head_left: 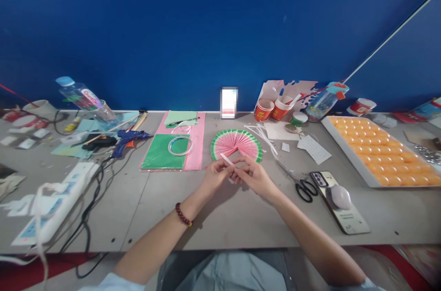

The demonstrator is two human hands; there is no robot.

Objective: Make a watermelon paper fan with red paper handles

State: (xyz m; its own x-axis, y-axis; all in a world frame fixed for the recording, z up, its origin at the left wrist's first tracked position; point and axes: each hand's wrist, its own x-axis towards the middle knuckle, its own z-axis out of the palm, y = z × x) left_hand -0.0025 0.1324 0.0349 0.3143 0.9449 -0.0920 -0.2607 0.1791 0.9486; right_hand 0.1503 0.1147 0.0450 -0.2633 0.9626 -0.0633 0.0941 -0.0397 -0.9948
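Both of my hands meet over the middle of the grey table, just in front of a pleated pink paper fan with a green rim, shaped like a watermelon slice. My left hand pinches a small white strip of paper or tape that sticks up toward the fan. My right hand has its fingers closed against the same strip, touching the left fingertips. A dark red bead bracelet sits on my left wrist.
Black scissors and a phone lie right of my hands. A tray of orange balls fills the far right. Pink and green paper sheets with a tape ring, a blue glue gun and a power strip lie left. Red paper cups stand behind.
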